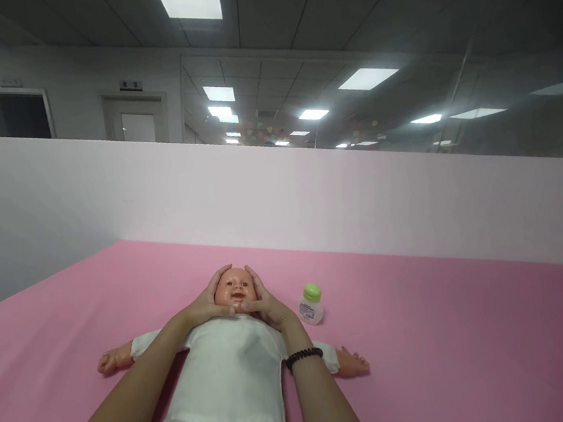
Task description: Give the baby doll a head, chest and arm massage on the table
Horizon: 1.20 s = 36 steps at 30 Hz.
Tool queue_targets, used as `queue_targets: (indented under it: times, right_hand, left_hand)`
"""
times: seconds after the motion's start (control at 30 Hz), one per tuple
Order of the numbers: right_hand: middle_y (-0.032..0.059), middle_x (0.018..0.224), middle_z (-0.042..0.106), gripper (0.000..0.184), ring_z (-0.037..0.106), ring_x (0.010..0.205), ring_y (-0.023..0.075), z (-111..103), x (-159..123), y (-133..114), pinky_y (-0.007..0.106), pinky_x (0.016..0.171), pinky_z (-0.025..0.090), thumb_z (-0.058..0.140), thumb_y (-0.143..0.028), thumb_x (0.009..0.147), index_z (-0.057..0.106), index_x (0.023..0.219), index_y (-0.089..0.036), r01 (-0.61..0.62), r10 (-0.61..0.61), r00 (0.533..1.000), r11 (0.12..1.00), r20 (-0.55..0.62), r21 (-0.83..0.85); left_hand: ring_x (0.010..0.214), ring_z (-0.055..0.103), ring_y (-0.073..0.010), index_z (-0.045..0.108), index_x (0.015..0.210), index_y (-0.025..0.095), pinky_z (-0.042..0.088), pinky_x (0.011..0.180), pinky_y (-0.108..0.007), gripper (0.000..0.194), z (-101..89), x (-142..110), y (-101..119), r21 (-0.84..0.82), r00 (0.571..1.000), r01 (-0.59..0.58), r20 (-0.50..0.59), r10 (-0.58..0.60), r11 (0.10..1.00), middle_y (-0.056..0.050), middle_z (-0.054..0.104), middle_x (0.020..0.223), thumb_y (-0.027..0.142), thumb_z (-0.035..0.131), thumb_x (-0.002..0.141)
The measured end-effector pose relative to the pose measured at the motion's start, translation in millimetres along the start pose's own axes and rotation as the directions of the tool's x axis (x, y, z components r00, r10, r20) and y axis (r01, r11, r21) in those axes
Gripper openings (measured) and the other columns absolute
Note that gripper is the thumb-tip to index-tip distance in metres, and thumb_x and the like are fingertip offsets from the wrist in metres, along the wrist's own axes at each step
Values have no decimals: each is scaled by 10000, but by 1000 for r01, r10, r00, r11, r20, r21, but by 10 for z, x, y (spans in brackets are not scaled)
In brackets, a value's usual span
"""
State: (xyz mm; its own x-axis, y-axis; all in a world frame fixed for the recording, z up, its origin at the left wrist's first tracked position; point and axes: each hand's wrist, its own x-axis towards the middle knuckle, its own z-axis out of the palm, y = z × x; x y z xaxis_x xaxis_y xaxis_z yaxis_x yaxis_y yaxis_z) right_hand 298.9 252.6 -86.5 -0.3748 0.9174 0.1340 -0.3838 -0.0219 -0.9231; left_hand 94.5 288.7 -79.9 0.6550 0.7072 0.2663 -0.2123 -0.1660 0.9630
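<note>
A baby doll [232,370] with a white cloth body lies on its back, face up, arms spread to the sides. My left hand [206,307] is curved round one side of its head [237,284], the thumb along the chin. On the opposite side my right hand [269,306] cups the head in the same way, its thumb near the mouth. The two thumbs almost meet under the doll's mouth. A black coiled band [304,356] circles my right wrist. Just right of my right hand stands a small clear bottle [311,310] with a green cap.
A pink sheet [426,343] covers the table under the doll. A white partition [310,194] rises along the far edge and the left side. Behind it are a door [136,122], a dark opening [20,115] and glass reflecting ceiling lights.
</note>
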Motion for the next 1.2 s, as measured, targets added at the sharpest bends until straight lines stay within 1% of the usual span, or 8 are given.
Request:
queue_targets:
  times: [0.07,0.23,0.53,0.7,0.8,0.93,1.03,1.2]
  right_hand:
    - [94,1573,287,1277,494,1331,281,-10,3,3,449,1102,418,902,-128,558,130,1540,-395,-8,8,1000,1000,9,3]
    - [94,1604,216,1283,479,1344,290,-51,22,26,453,1089,430,912,-136,548,140,1534,-414,6,-6,1000,999,9,-43]
    - [90,1611,189,1229,497,1325,283,-10,-8,0,445,1086,427,878,-120,570,170,1529,-419,-6,6,1000,1000,-5,-8]
    - [78,1590,249,1140,497,1320,279,14,-7,-8,448,1093,419,786,-98,600,197,1532,-388,2,-1,1000,999,-31,45]
    - [48,1564,314,1117,485,1333,273,15,6,5,457,1102,410,759,-108,601,206,1524,-408,-11,14,999,997,-43,73]
    - [70,1575,293,1138,470,1348,279,4,8,6,450,1109,402,805,-129,608,193,1533,-383,-3,4,1000,999,-27,47]
    - [95,1589,252,1183,453,1362,275,-4,0,-2,432,1111,407,858,-149,604,168,1542,-356,18,-18,1000,1000,-19,9]
    - [103,1595,231,1290,479,1342,273,13,-15,-23,443,1105,412,911,-151,544,129,1545,-379,4,-4,1000,999,-5,-40]
  left_hand:
    - [1298,534,-349,177,1512,335,443,1087,-539,1176,23,4,0,15,1000,3,-21,-3,1000,-172,373,1525,254,913,599]
    - [1310,524,-330,228,1495,338,437,1099,-537,1120,65,-9,35,66,996,31,-80,-26,997,-159,381,1522,275,911,609]
    - [1309,525,-316,219,1494,375,424,1107,-530,1045,-7,-13,29,70,1000,22,-11,-21,997,-123,361,1545,279,862,677]
    - [1317,516,-322,220,1498,393,417,1107,-528,1004,-54,-24,13,37,999,37,8,-37,999,-100,375,1542,235,818,707]
    - [1311,522,-331,221,1499,410,426,1096,-533,1001,-47,-39,21,-11,999,54,2,-54,998,-93,378,1541,206,802,710]
    - [1317,516,-325,222,1501,397,430,1102,-521,1001,-44,-36,17,8,999,48,3,-48,999,-102,368,1544,242,820,712]
    - [1339,492,-337,207,1505,366,424,1106,-530,1073,-35,-16,-2,24,1000,10,3,-10,1000,-135,329,1562,265,867,665]
    - [1331,503,-337,189,1506,329,421,1108,-538,1128,24,-9,14,16,1000,2,-20,-2,1000,-172,340,1547,257,896,630]
